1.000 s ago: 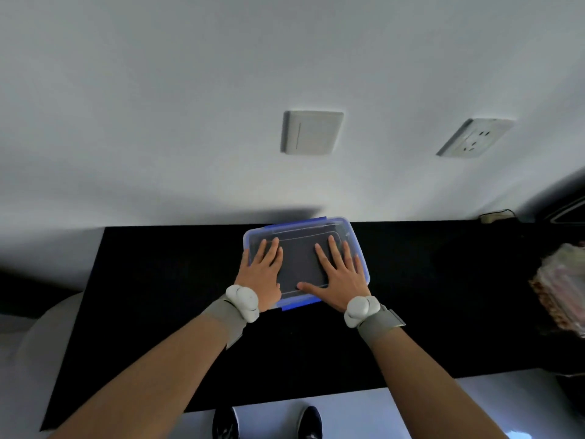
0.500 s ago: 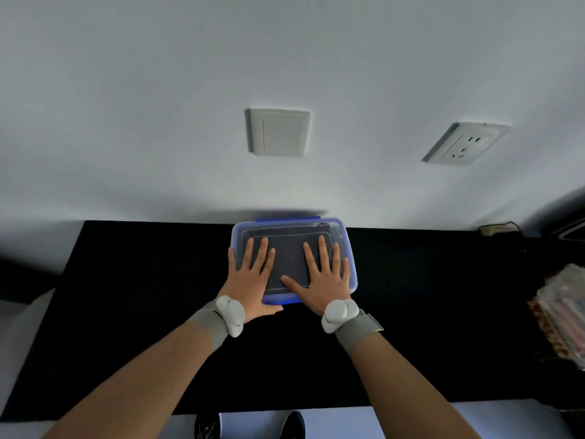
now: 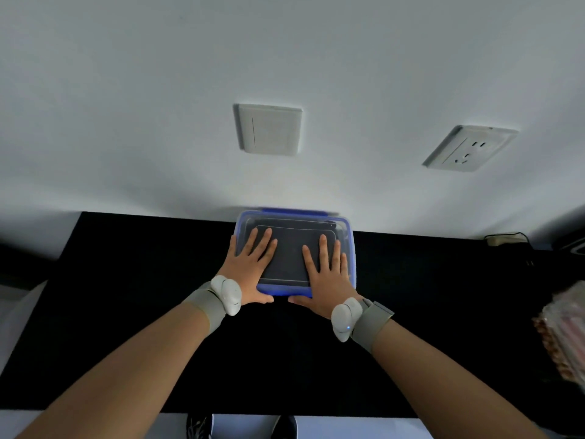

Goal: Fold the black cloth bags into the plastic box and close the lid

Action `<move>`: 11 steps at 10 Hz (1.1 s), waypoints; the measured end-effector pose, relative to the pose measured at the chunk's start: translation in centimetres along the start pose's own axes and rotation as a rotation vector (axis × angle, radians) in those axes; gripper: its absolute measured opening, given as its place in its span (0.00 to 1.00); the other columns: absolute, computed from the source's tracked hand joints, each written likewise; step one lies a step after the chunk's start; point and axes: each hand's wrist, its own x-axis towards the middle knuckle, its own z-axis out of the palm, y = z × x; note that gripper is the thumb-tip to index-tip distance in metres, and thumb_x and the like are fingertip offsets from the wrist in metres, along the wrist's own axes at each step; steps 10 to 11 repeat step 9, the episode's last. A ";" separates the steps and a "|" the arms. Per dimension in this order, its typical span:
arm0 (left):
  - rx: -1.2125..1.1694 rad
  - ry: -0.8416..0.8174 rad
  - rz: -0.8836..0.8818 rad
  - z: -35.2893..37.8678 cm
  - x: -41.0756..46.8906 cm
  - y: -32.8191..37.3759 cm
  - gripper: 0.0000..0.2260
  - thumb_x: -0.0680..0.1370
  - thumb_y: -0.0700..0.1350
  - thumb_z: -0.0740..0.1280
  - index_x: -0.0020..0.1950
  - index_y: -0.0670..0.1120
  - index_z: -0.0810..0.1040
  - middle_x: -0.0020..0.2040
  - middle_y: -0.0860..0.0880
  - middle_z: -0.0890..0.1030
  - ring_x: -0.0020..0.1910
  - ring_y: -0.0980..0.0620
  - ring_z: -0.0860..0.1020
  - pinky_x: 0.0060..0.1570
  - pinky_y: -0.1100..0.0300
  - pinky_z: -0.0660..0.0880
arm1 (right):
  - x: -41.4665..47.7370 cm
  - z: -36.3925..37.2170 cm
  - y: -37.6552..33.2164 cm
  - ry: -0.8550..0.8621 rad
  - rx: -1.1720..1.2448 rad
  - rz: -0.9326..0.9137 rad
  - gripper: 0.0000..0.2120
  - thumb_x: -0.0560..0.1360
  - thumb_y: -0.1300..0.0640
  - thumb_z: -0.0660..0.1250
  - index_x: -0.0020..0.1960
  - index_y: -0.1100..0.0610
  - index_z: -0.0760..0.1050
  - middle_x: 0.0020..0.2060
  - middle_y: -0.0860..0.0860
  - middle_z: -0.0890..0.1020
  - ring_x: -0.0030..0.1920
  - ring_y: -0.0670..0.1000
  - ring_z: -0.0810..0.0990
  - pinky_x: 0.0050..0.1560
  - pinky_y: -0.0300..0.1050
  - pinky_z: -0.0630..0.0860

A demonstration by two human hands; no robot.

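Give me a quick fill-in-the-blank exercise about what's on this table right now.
The left hand and right hand press flat on the ____ of the plastic box.
The box stands on a ____ table.
On the wall, the socket is to the ____ of the switch.
Missing words: lid, black, right.

Clear blue-rimmed plastic box (image 3: 348, 248), lid (image 3: 291, 258) on, black cloth bags (image 3: 289, 245) inside

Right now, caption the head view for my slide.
Left hand and right hand press flat on the clear blue-rimmed plastic box lid.
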 end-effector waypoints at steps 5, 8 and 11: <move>-0.003 -0.006 -0.021 0.1 0.1 0.2 0.56 0.69 0.71 0.66 0.79 0.47 0.34 0.78 0.46 0.31 0.78 0.42 0.34 0.74 0.33 0.41 | 0.4 0.7 0.7 0.019 -0.006 -0.009 0.55 0.70 0.24 0.59 0.80 0.51 0.32 0.77 0.61 0.31 0.76 0.70 0.31 0.76 0.63 0.37; -0.106 -0.044 -0.014 -0.9 -0.6 0.8 0.62 0.63 0.72 0.71 0.78 0.50 0.32 0.77 0.47 0.28 0.76 0.44 0.31 0.74 0.35 0.38 | -0.1 -1.2 2.3 -0.008 0.106 -0.047 0.59 0.65 0.29 0.72 0.81 0.45 0.37 0.80 0.53 0.35 0.79 0.61 0.34 0.78 0.58 0.43; -0.145 0.033 0.054 -2.1 -2.2 1.2 0.57 0.65 0.76 0.64 0.78 0.53 0.32 0.78 0.48 0.30 0.77 0.48 0.32 0.75 0.40 0.37 | -0.7 -3.5 2.6 -0.044 0.223 -0.023 0.58 0.66 0.30 0.71 0.81 0.48 0.39 0.81 0.51 0.39 0.80 0.56 0.38 0.78 0.58 0.47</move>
